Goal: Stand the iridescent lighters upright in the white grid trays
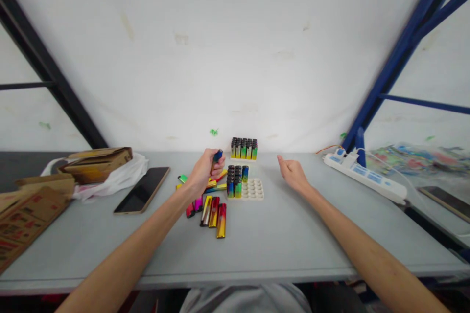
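My left hand (208, 168) is closed around a blue lighter (217, 156), held above a loose pile of colourful lighters (213, 211). To its right sits a white tray (257, 190) with round holes; upright lighters (235, 181) fill its left part, and a blue one stands at its back. Behind it, a full block of upright lighters (244, 148) stands near the wall. My right hand (293, 174) rests to the right of the tray, fingers curled in and thumb raised, with nothing visible in it.
On the left lie a phone (143, 190), a white plastic bag (110, 185) and cardboard boxes (36, 210). At the right are a white power strip (367, 178) with plugs, another phone (448, 201) and clear plastic packaging. Rack posts rise on both sides.
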Motion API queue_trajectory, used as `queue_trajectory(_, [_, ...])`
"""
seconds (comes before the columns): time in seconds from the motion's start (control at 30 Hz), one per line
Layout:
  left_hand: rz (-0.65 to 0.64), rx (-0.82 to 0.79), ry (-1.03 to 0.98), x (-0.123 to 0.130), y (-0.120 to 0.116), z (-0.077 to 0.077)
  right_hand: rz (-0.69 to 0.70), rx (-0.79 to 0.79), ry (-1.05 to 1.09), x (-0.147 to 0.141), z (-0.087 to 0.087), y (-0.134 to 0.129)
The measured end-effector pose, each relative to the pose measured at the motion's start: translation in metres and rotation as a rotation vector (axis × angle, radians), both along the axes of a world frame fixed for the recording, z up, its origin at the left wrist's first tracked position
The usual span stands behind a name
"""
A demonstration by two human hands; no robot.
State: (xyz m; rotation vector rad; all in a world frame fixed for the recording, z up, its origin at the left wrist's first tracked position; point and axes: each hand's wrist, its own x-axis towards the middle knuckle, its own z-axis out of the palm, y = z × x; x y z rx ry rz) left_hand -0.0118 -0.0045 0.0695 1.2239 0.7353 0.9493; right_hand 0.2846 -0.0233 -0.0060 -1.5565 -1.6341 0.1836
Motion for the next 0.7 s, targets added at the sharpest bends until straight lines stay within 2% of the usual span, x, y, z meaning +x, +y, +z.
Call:
queue_trajectory(0.17, [0.032,0.057,-0.069,-0.002,-0.006,-0.003,0.013,0.003,-0.089,-0.005,-0.002,0.001])
queue_trajectory(0.27, [0.09,0.21,-0.064,-0.002,-0.009,-0.002,0.066,-0.042,-0.139,-0.01,-0.003,-0.002])
queue_trajectory(0.37, [0.133,0.398,0.037,0.001,-0.014,0.001,0.121,-0.076,-0.179,-0.016,-0.006,-0.003])
queue_trajectory(0.53, [0.04,0.556,0.214,0.015,-0.021,0.006,0.134,-0.084,-0.183,-0.021,-0.006,-0.004])
queue_trajectory(0.7, [-0.053,0.72,0.357,0.028,-0.012,-0.001,0.236,-0.022,-0.105,-0.018,0.007,-0.012])
